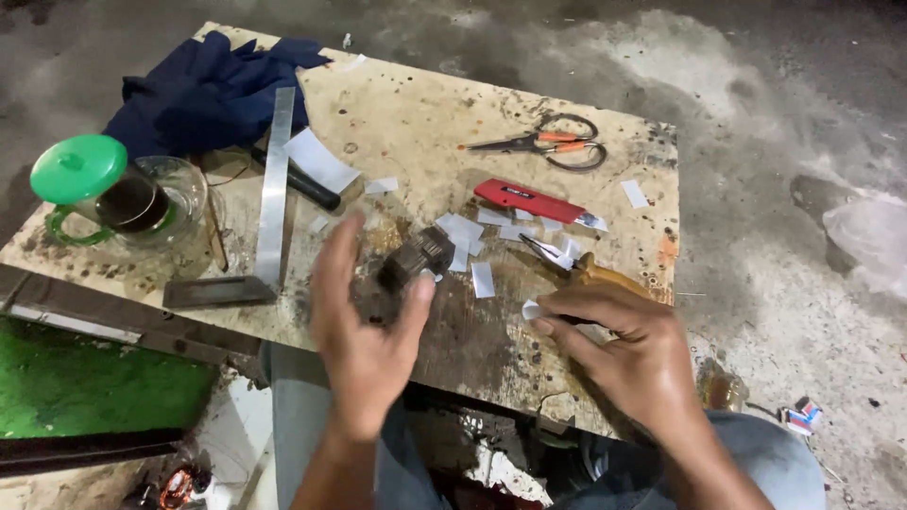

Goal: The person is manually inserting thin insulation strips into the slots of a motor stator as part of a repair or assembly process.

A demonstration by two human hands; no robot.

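- Your left hand (364, 326) is raised over the near part of the worn wooden board (416, 113), palm turned toward you, fingers spread.
- Its thumb and fingertips pinch a small dark ridged block (416, 257), which sits at the top of the grip, tilted and held just above the board.
- Your right hand (624, 345) lies to the right of that grip, fingers curled together, its fingertips closed on a small white paper slip (531, 309).
- Under the right hand's knuckles lies a tool with a yellowish wooden handle (605, 274), its metal tip pointing up and left; whether the hand touches it I cannot tell.
- Just beyond the block, between your two hands and further out, white paper pieces (468, 236) lie scattered on the board.
- Beyond the right hand lies a red utility knife (529, 200), and further out still, orange-handled scissors (553, 144).
- Left of the left-hand grip stands a metal try square (269, 203), its blade running away from you.
- Further left is a glass jug with a green lid (113, 194), holding dark liquid, and beyond it a dark blue cloth (208, 90).
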